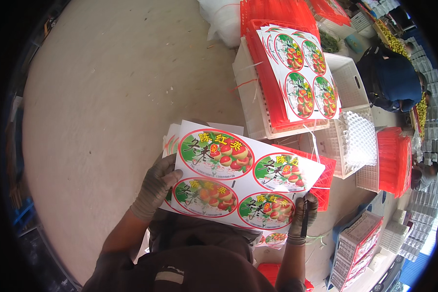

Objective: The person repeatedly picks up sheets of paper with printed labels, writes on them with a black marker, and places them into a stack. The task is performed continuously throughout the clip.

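A stack of printed label sheets [241, 146], white with red-rimmed ovals showing fruit and writing, is held between both gloved hands. My left hand [160, 182] grips its left edge, thumb on top. At the right corner my right hand [304, 211] pinches the sheets and also holds a slim black tool [304, 219], whose kind I cannot tell. Ahead and to the right, a pile of like label sheets [306, 76] lies on red plastic lids [270, 84] over a white plastic crate [248, 91]. More label sheets show partly below the held ones.
White crates with foam netting [359, 140] and stacked red lids [392, 164] stand at right. A bent-over person [394, 78] is near a long trough of yellow-green fruit [392, 40]. Label-topped crates [357, 248] stand at lower right. Concrete floor [113, 91] lies at left.
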`<action>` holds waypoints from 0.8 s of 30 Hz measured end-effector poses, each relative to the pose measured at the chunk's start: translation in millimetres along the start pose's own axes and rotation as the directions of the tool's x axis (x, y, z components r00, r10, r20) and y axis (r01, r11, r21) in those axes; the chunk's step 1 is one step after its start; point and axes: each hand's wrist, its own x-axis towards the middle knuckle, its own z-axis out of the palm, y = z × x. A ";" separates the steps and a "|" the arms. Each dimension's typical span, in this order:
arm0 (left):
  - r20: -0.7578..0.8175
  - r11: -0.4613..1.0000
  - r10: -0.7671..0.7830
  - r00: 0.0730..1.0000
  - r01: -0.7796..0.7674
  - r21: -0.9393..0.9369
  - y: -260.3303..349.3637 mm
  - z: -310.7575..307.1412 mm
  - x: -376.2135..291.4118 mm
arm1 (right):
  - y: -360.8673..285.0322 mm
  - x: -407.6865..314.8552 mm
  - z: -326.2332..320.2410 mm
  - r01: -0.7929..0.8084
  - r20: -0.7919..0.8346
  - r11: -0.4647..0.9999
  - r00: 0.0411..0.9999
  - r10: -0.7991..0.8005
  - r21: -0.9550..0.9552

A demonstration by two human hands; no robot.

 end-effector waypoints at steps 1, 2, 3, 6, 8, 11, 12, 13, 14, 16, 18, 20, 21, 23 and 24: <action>0.038 0.996 -0.073 0.997 0.071 0.045 3.2 -3.1 -0.9 | -0.2 0.2 0.0 0.004 0.018 1.000 1.000 -0.004 0.003; 0.009 0.983 -0.145 0.989 0.143 0.118 4.7 -4.9 -1.1 | -0.3 0.0 0.9 -0.030 0.002 0.999 1.000 0.030 0.028; 0.006 0.977 -0.173 0.985 0.171 0.129 4.0 -6.7 -1.0 | -0.8 0.4 1.7 -0.066 0.007 0.997 0.998 0.066 0.049; -0.020 0.970 -0.184 0.983 0.185 0.159 -2.6 -9.9 -0.2 | -4.6 1.1 6.9 -0.081 -0.049 0.995 0.995 0.084 0.056; -0.040 0.981 -0.100 0.994 0.105 0.164 -9.1 -8.0 1.7 | -9.5 2.6 11.1 -0.215 -0.068 0.969 0.972 0.224 0.118; -0.081 0.990 -0.104 0.991 0.112 0.090 -14.1 -5.8 1.8 | -12.9 5.6 20.5 -0.057 -0.024 0.998 0.998 0.058 0.039; -0.085 0.993 -0.087 0.993 0.093 0.077 -14.7 -5.4 1.6 | -14.2 5.6 21.9 0.055 0.030 0.998 0.998 -0.055 -0.005; -0.089 0.994 -0.081 0.993 0.087 0.066 -14.8 -5.0 1.4 | -15.4 6.5 22.2 -0.046 -0.014 0.989 0.999 0.049 0.141; -0.094 0.994 -0.086 0.992 0.091 0.054 -14.8 -4.9 1.6 | -16.0 6.4 22.2 -0.122 -0.018 0.948 0.991 0.133 0.294; -0.099 0.996 -0.066 0.993 0.072 0.060 -15.0 -4.5 2.2 | -16.8 7.2 20.0 -0.185 -0.002 0.809 0.975 0.224 0.558; -0.112 0.995 -0.023 0.993 0.033 0.089 -16.5 -4.5 3.5 | -16.6 7.9 17.3 -0.206 0.041 0.818 0.975 0.218 0.537; -0.133 0.989 0.062 0.989 -0.043 0.138 -18.2 -5.2 5.3 | -16.9 10.7 15.2 -0.223 0.175 0.734 0.974 0.144 0.642; -0.118 0.992 0.048 0.992 -0.034 0.119 -18.9 -6.0 4.7 | -17.2 13.3 15.0 -0.219 0.152 0.752 0.976 0.159 0.622; -0.086 0.997 0.018 0.996 -0.012 0.071 -20.5 -7.5 5.6 | -19.5 19.6 14.3 -0.167 0.122 0.778 0.986 0.117 0.606; -0.066 0.960 0.119 0.991 -0.098 0.261 -20.7 -9.0 7.1 | -19.1 24.6 16.4 -0.062 -0.013 0.870 0.997 0.078 0.489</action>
